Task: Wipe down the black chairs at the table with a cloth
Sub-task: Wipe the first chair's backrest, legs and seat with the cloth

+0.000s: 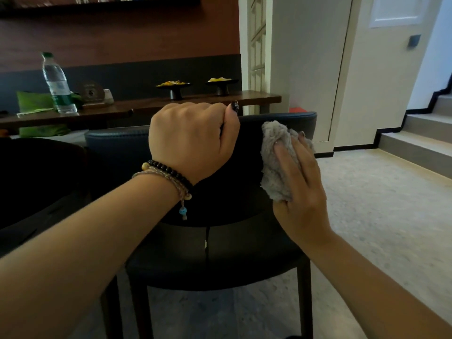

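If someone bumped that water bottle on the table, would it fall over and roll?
Probably. The water bottle is tall and narrow on a small base, so a nudge near its green cap would likely tip it. Its round body should then roll along the table. It looks like thin clear plastic, so it likely wouldn't break.

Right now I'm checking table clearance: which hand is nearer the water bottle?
Left. The left hand grips the chair's backrest top, just right of and below the water bottle; the right hand presses the cloth farther right.
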A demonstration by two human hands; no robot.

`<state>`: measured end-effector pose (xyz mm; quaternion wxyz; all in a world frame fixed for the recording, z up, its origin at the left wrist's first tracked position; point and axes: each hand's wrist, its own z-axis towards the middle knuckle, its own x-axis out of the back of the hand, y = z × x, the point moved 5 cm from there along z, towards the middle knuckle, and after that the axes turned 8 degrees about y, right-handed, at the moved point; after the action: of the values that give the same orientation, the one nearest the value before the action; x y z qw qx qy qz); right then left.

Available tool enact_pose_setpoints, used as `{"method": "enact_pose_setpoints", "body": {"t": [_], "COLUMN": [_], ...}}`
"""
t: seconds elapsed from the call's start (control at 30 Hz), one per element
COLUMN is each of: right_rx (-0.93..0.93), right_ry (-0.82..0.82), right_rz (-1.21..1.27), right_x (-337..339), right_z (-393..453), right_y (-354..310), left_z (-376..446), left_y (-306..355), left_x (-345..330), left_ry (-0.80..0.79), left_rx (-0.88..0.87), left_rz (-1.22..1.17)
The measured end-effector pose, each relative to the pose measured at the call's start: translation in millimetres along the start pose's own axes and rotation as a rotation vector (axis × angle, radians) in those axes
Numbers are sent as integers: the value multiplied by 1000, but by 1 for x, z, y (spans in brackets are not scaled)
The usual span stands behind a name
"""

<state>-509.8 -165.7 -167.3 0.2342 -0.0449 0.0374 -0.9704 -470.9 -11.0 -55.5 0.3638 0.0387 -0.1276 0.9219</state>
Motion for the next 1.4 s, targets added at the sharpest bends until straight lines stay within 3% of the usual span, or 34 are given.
{"method": "enact_pose_setpoints", "body": {"t": [0.23,0.43,0.67,0.93,1.1,1.2,1.27,1.4], "right_rx": [36,192,318,616,563,564,592,858], "right_ry": [78,-177,-49,-290,-90,-63,-112,-440], "right_rz": [-16,-87,-108,-158,-169,-197,-206,-302], "right_x": [-4,-3,3,13,9,-2,-5,-10], "right_z": [24,-15,44,7,49,32,7,-46], "right_y": [-12,-11,-11,-3,-13,-18,-10,9], "left_z": [-5,-9,-15,-51,-60,-61,-60,-59], "left_y": [-4,-5,-1,-20,-25,-20,-21,-30], "left_x": [8,9,3,13,16,17,20,29], "left_ry": [-131,-135,24,-47,-77,-61,-82,-233], "left_rx": [-181,-173,-91,175,263,273,252,158], "left_rz": [-58,-7,177,57,32,0,-30,-56]}}
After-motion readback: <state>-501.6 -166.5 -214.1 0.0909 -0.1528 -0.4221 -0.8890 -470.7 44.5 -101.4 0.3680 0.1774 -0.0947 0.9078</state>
